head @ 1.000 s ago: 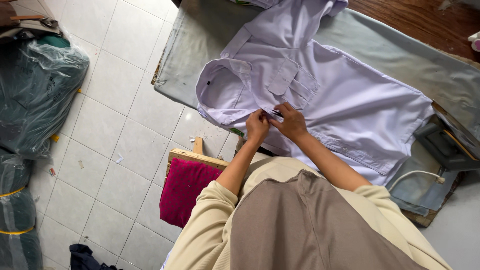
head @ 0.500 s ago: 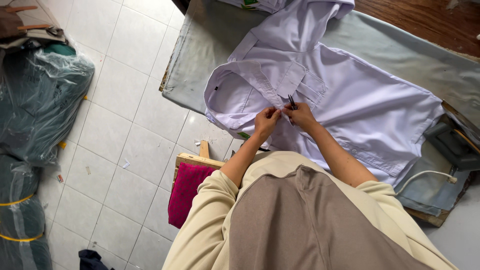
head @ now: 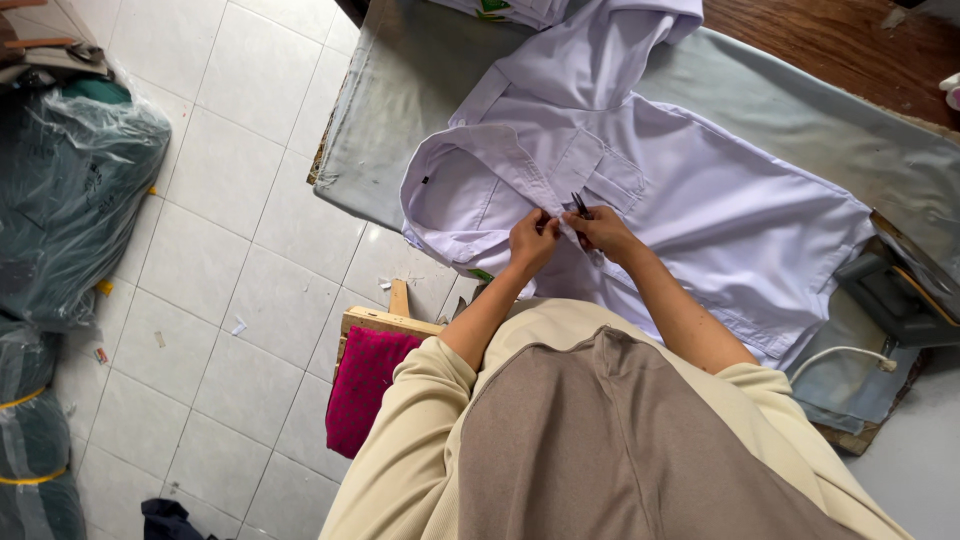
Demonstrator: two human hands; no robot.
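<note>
Worktop [head: 420, 110], covered in grey-green cloth, carries a pale lilac shirt [head: 720, 210] spread flat, collar towards the left edge, chest pocket [head: 600, 175] facing up. White tiled floor [head: 230, 260] lies left of the worktop; plastic-wrapped dark bundles [head: 70, 200] stand at the far left. A wooden stool with a magenta cushion [head: 365, 385] sits beside the person's left side. A dark iron [head: 895, 290] rests at the worktop's right end. Both hands meet at the shirt's front edge, just below the pocket. Left hand [head: 530, 240] pinches the fabric. Right hand [head: 603, 230] is closed on small dark snips [head: 579, 205], tips touching the cloth.
</note>
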